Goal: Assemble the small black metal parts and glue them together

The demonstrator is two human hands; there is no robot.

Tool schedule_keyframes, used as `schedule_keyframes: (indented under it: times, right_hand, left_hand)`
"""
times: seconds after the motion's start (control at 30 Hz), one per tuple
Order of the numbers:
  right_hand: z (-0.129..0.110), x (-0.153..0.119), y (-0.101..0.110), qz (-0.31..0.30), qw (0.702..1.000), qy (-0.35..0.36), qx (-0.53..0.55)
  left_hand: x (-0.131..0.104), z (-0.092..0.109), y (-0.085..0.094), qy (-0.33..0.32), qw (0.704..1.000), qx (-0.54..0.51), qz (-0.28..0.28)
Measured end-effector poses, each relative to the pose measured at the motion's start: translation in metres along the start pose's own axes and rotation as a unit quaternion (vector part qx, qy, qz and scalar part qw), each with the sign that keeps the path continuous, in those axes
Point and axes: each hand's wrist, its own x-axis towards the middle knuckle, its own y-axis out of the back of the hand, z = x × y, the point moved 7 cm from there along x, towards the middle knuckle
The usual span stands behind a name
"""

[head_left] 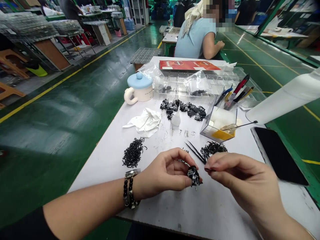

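One black part (193, 176) pinched in left grip (165, 173); right grip (247, 181): cannot tell; slack pinch could drop part.

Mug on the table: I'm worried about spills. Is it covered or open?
Covered: a blue lid sits on the upright mug, hiding its inside, so fullness cannot be told.

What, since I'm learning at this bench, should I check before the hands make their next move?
1. Left hand grips the black part: ok, between thumb and fingers.
2. Right hand holds something: cannot tell, fingertips pinched together.
3. Tweezers free of the right hand: cannot tell, their near end meets it in view.
4. Left pile clear of both hands: ok.
5. Cup has its lid on: ok.
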Motion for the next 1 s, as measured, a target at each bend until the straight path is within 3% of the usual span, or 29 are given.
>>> schedule_keyframes:
  times: [0.3,0.63,0.73,0.87,1.0]
  right_hand:
    - [0.001,0.003,-0.017,-0.061,0.998,-0.004,-0.010]
    - [-0.004,-0.001,-0.018,-0.068,0.997,0.032,-0.016]
    - [-0.012,-0.001,-0.017,-0.076,0.992,0.084,-0.063]
    - [-0.026,-0.004,-0.018,-0.094,0.964,0.188,-0.166]
    - [-0.033,-0.007,-0.019,-0.103,0.942,0.247,-0.201]
  left_hand:
    - [-0.002,-0.010,0.004,0.044,0.999,-0.013,-0.002]
    - [0.001,-0.007,-0.002,0.041,0.997,-0.069,-0.013]
    - [0.001,-0.007,-0.004,0.038,0.996,-0.084,-0.015]
    - [0.001,-0.008,-0.006,0.041,0.994,-0.094,-0.021]
    - [0.001,-0.010,-0.007,0.058,0.993,-0.099,-0.028]
